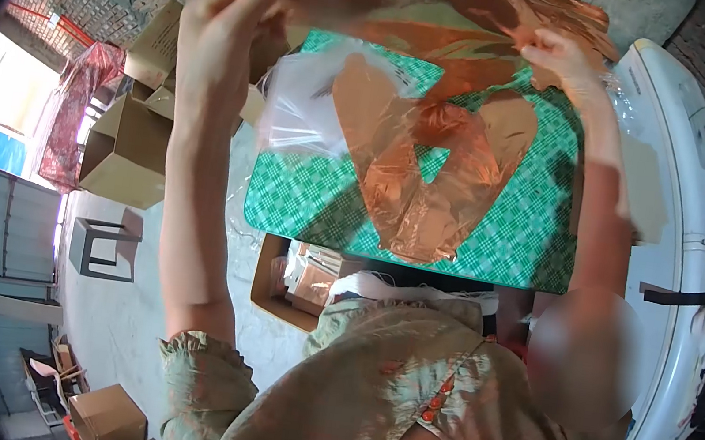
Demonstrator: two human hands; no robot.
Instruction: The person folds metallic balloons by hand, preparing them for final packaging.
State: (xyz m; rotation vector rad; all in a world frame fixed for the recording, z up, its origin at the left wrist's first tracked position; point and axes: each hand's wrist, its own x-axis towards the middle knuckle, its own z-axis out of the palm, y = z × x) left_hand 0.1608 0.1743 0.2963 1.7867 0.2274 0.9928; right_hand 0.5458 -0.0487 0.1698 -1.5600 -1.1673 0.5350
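My left hand (230,12) and my right hand (561,59) are raised over the far side of the table, both closed on a flat, shiny copper-coloured foil balloon (412,36). It is stretched between them, and its top runs out of view. Below, a V-shaped part of copper foil (412,206) with rounded arms and a small triangular gap spreads over the green checked tabletop (302,200). This lower foil overlaps the held part in this view. Beside it, toward my left hand, lies a pile of clear plastic bags (300,111).
Under the table's near edge sits an open cardboard box (273,285) with packets, beside white cord (405,291). Cardboard boxes (126,150) and a small dark stool (104,248) stand at left. A white appliance (669,217) borders the table on the right.
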